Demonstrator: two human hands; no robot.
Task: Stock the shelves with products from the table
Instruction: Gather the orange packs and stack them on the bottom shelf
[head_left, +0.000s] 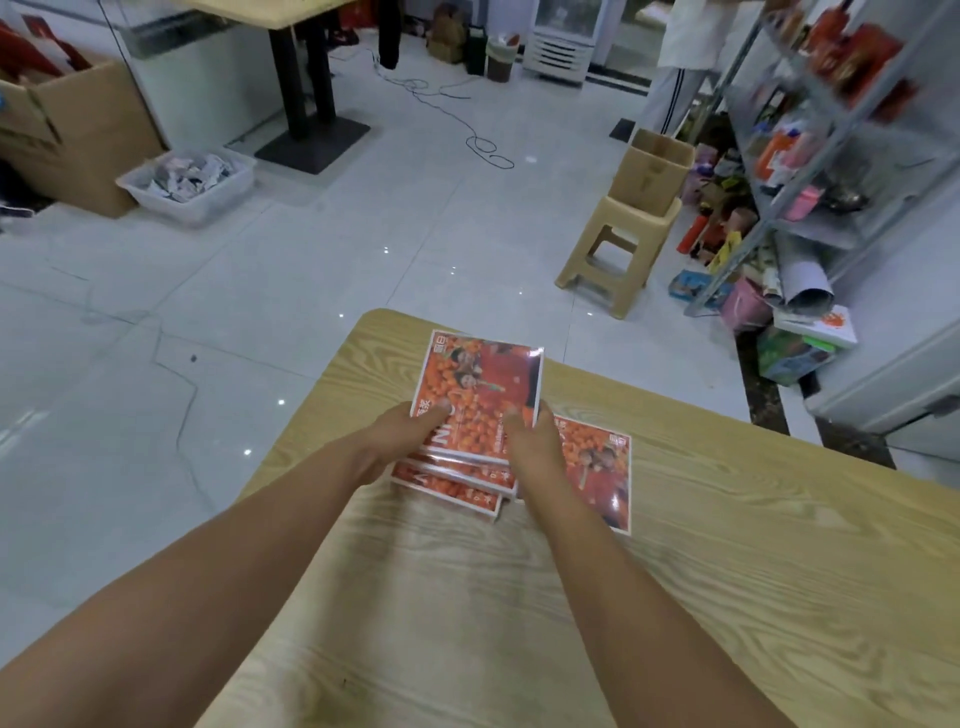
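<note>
A stack of flat orange-and-red product boxes (480, 387) lies near the far corner of the wooden table (727, 545). My left hand (400, 434) grips the top box at its near left edge, thumb on the cover. My right hand (532, 441) grips the same box at its near right edge. Two more boxes (457, 486) sit offset under it, and another box (605, 467) lies flat to the right, partly hidden by my right wrist. The metal shelves (831, 135) stand at the far right, holding mixed goods.
A tan plastic stool (613, 249) carrying an open cardboard box (652, 169) stands between the table and the shelves. Goods clutter the floor by the shelf foot. A person in white stands at the shelf's far end. A clear bin (189, 182) and large carton sit far left.
</note>
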